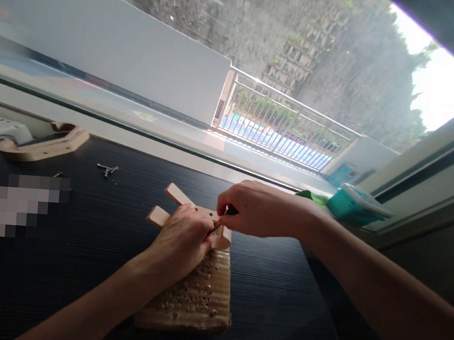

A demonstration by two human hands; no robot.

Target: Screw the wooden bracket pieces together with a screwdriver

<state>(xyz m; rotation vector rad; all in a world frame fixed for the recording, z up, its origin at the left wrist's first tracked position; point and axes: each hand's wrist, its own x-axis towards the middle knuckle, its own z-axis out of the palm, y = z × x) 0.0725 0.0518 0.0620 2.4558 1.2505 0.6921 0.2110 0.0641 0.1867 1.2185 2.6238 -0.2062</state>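
My left hand (186,229) is closed round a pale wooden piece (157,216) with two prongs pointing left and small holes along its far side. The piece lies over the far end of a corrugated cardboard block (190,302), which is riddled with punctures. My right hand (243,207) grips a screwdriver (232,210) by its dark handle. Its thin shaft slants down toward my left fingers, close to the wood. My left fingers hide the tip and the spot it meets.
On the dark table (273,292), several loose screws (107,170) lie at the far left. Behind them rests a curved wooden frame (42,146) beside a white object (0,131). A teal box (359,205) and green item (313,198) stand by the window; a pixelated patch covers the left.
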